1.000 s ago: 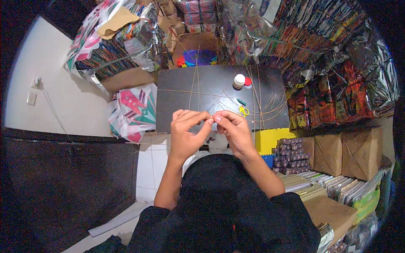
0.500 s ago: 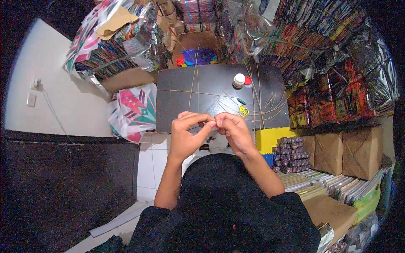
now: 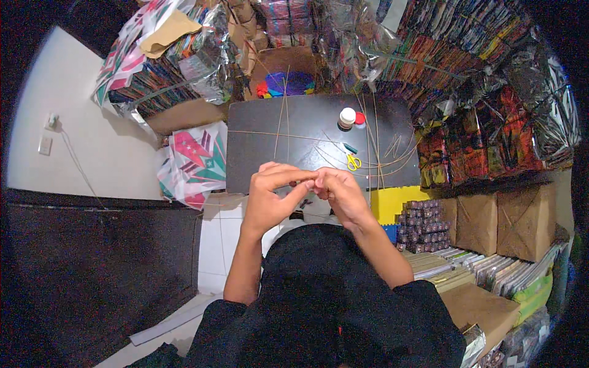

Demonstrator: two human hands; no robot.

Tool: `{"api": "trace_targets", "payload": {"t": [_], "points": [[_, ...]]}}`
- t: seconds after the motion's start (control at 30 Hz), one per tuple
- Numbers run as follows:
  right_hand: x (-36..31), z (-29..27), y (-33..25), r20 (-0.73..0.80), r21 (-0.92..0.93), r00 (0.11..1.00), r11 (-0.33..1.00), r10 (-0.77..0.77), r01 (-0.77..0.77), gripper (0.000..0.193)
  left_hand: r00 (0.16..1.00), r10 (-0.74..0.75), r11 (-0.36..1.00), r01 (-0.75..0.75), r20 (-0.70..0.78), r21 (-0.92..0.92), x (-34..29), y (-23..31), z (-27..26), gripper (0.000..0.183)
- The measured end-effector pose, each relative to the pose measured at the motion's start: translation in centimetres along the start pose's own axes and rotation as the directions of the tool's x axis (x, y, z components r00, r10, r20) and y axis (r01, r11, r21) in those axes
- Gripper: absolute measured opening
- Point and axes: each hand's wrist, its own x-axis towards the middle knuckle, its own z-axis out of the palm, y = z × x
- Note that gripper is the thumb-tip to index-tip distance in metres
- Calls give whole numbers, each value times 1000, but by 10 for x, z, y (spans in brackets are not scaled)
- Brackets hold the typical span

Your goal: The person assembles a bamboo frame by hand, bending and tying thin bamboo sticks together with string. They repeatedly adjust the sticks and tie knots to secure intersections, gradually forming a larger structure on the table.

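Note:
My left hand (image 3: 269,195) and my right hand (image 3: 345,195) meet at the fingertips, just in front of the near edge of a dark table (image 3: 254,156). Both are closed in a pinch. Whatever lies between the fingers is too small to make out. On the tabletop beyond them are yellow-handled scissors (image 3: 354,162) and a small dark green cylinder (image 3: 350,148). Thin tan sticks (image 3: 376,138) lie crossed and curved on the right side; another long thin stick (image 3: 251,132) runs across the left.
A white-lidded jar (image 3: 346,116) stands by a red lid (image 3: 360,118) at the table's back. Stacked bundles (image 3: 423,49) crowd the far side. Small boxes (image 3: 423,227) and brown parcels (image 3: 521,224) are at right; printed sheets (image 3: 196,159) hang left.
Both hands stay together, with only slight shifts of the fingers; the right fingers curl a little more. The things on the table have not visibly moved.

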Motion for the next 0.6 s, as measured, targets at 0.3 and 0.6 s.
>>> {"api": "trace_targets", "payload": {"t": [0.3, 0.6], "points": [[-1, 0, 2, -2, -24, 1000, 1000, -7, 7, 19, 1000, -22, 1000, 22, -19, 2, -2, -2, 0, 12], [-4, 3, 1, -34, -59, 998, 997, -45, 43, 17, 995, -36, 999, 32, -94, -35, -3, -6, 1, 11]]}}
